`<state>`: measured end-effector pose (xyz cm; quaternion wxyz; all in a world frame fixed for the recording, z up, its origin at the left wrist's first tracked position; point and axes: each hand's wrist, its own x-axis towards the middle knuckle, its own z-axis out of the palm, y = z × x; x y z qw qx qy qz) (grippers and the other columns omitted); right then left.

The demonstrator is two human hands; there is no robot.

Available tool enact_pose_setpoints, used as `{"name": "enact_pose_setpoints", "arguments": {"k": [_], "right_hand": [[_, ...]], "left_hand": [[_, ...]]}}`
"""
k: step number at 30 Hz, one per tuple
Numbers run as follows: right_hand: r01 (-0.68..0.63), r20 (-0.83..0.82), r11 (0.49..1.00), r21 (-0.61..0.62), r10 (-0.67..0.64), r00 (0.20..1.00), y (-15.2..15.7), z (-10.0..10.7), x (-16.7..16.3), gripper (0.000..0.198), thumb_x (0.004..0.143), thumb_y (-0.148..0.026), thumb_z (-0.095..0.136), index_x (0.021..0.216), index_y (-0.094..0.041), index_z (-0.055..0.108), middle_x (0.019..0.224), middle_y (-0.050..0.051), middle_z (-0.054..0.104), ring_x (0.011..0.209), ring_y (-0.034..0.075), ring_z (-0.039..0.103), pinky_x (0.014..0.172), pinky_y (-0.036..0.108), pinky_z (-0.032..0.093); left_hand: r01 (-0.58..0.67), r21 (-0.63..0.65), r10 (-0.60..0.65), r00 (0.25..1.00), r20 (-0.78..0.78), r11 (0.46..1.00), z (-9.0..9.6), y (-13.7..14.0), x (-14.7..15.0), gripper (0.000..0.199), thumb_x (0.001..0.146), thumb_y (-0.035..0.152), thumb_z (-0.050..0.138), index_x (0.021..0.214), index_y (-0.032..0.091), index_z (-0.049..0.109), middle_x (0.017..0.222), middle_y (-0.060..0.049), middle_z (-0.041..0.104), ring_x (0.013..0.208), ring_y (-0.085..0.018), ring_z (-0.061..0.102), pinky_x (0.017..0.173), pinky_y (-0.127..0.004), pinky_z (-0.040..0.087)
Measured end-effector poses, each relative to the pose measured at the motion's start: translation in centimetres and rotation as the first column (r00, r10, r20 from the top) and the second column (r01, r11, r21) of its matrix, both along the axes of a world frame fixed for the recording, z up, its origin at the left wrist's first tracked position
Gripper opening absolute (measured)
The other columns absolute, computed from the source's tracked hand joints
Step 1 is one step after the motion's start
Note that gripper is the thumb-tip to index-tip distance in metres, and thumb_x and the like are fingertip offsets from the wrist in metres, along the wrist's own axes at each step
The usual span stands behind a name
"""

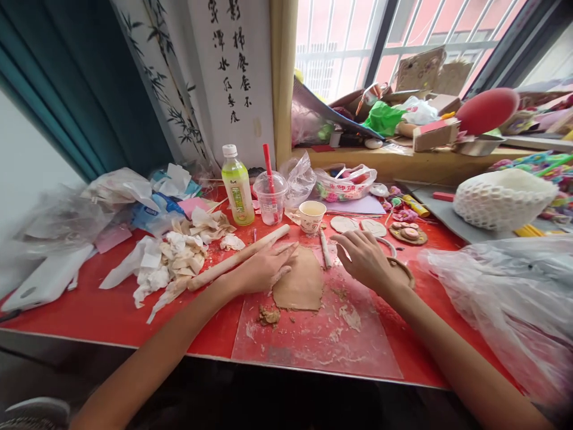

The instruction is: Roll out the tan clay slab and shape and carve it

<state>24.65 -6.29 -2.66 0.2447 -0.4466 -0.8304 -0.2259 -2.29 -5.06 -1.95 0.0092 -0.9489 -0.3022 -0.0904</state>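
A flat slab of brown clay (299, 280) lies on a clear plastic sheet (286, 340) on the red table. My left hand (264, 267) is at the slab's left edge, fingers stretched over its upper left corner, holding nothing. My right hand (363, 255) hovers or rests right of the slab, palm down with fingers extended, also with nothing in it. Between the hands lies a short clay-smeared stick (325, 249). A long rolling pin (239, 258) lies slanted behind my left hand. A crumbly clay lump (268, 315) sits below the slab's left corner.
Crumpled tissues (179, 257) pile up at left. Behind the slab stand a paper cup (312, 216), a plastic cup with a red straw (271, 200) and a green drink bottle (238, 191). Clay discs (344, 224) lie at back right; a plastic bag (492, 298) covers the right side.
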Motion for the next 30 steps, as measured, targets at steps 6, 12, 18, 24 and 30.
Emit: {"name": "enact_pose_setpoints", "arguments": {"k": [6, 12, 18, 24, 30], "right_hand": [[-0.046, -0.021, 0.998, -0.046, 0.045, 0.999, -0.7, 0.0, -0.6, 0.026, 0.085, -0.014, 0.043, 0.107, -0.018, 0.056, 0.093, 0.009, 0.062, 0.085, 0.021, 0.053, 0.077, 0.035, 0.039], [-0.082, 0.038, 0.992, -0.096, 0.085, 0.996, -1.4, 0.2, -1.7, 0.023, 0.088, -0.016, 0.042, 0.107, -0.017, 0.055, 0.093, 0.008, 0.062, 0.085, 0.02, 0.053, 0.078, 0.034, 0.038], [-0.104, 0.054, 0.99, -0.097, 0.109, 0.993, -2.2, 0.3, -2.6, 0.023, 0.087, -0.017, 0.044, 0.108, -0.017, 0.055, 0.09, 0.006, 0.063, 0.081, 0.019, 0.051, 0.079, 0.033, 0.036], [-0.103, 0.086, 0.988, -0.116, 0.113, 0.99, -2.3, 0.0, -2.7, 0.023, 0.087, -0.018, 0.044, 0.107, -0.016, 0.055, 0.089, 0.006, 0.062, 0.084, 0.019, 0.05, 0.081, 0.033, 0.035], [-0.096, 0.092, 0.991, -0.098, 0.105, 0.99, -2.4, 0.2, -2.7, 0.021, 0.088, -0.018, 0.045, 0.105, -0.016, 0.056, 0.086, 0.004, 0.062, 0.079, 0.017, 0.05, 0.08, 0.032, 0.036]], "left_hand": [[0.044, 0.05, -0.046, 0.998, 0.041, 0.998, -0.1, 0.3, -0.1, 0.041, 0.093, 0.018, 0.027, 0.133, 0.013, 0.036, 0.14, -0.009, 0.039, 0.133, -0.017, 0.03, 0.111, -0.038, 0.021], [-0.01, 0.043, 0.008, 0.999, 0.039, 0.999, 0.3, 0.1, -0.3, 0.047, 0.09, 0.021, 0.035, 0.136, 0.012, 0.031, 0.14, -0.007, 0.039, 0.134, -0.019, 0.028, 0.112, -0.038, 0.019], [-0.03, 0.056, 0.028, 0.999, 0.04, 0.998, 0.5, 0.2, -0.4, 0.052, 0.085, 0.011, 0.036, 0.136, 0.011, 0.03, 0.142, -0.009, 0.035, 0.135, -0.018, 0.025, 0.112, -0.038, 0.018], [0.005, 0.071, -0.008, 0.999, 0.044, 0.997, -0.4, 0.7, -0.5, 0.045, 0.088, 0.017, 0.035, 0.133, 0.012, 0.036, 0.142, -0.008, 0.037, 0.136, -0.019, 0.023, 0.112, -0.041, 0.016], [0.014, -0.033, -0.016, 0.999, -0.046, 0.999, -0.1, 0.3, -0.6, 0.048, 0.086, 0.012, 0.033, 0.134, 0.014, 0.036, 0.142, -0.006, 0.037, 0.136, -0.015, 0.024, 0.113, -0.036, 0.012]]}}
